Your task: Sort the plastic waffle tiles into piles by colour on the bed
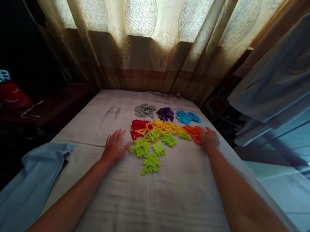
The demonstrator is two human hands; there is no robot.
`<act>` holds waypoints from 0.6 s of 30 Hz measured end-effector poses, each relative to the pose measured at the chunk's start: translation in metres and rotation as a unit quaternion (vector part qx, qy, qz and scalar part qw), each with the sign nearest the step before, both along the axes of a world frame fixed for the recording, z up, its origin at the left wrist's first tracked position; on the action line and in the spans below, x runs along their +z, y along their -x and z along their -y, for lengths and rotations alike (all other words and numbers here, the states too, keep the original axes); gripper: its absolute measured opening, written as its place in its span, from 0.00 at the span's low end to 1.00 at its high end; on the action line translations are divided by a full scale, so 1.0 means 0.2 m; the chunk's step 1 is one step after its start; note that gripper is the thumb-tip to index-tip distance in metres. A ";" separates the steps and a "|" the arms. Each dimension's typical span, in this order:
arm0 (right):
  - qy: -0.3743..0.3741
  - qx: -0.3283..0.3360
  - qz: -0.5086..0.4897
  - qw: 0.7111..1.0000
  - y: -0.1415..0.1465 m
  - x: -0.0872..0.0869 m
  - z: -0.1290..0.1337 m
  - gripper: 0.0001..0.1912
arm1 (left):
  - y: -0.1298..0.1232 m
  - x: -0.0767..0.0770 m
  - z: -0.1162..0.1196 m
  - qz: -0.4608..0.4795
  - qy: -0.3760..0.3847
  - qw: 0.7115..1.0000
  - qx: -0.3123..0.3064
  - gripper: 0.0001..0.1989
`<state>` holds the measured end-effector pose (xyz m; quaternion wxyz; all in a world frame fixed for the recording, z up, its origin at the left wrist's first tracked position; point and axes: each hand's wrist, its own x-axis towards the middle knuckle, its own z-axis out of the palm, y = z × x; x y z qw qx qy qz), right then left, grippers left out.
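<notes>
Flat toothed plastic pieces lie sorted by colour on a cloth-covered surface. My left hand (115, 145) rests with fingers spread, its thumb close to the lime green pieces (151, 161). At the right, my right hand (210, 137) touches the orange pieces (193, 132); it is blurred and its fingers are partly hidden. Yellow pieces (166, 126) form a band in the middle, with red pieces (137, 126) at its left end. Behind them sit a grey pile (144, 110), a purple pile (165, 114) and a blue pile (187, 117).
The pale bed sheet (97, 108) spreads under everything. A light blue cloth (43, 168) hangs over the left edge. Patterned curtains (148, 55) close off the back, and garments (277, 71) hang at the right. On a dark cabinet at the left lies a red item (9, 93).
</notes>
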<state>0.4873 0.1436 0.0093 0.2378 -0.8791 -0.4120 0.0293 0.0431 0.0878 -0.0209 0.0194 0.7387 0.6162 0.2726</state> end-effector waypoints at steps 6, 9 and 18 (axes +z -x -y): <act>-0.021 0.184 -0.004 0.983 0.14 -0.10 -0.13 0.25 | 0.00 -0.02 -0.03 0.006 0.010 1.000 -0.025 0.33; -0.101 0.326 -0.035 0.939 0.36 -0.12 -0.12 0.25 | 0.03 -0.02 -0.02 0.049 -0.010 0.998 -0.032 0.32; -0.163 0.333 -0.074 0.926 0.38 0.05 -0.37 0.26 | 0.04 -0.01 -0.01 0.143 -0.011 0.990 -0.018 0.28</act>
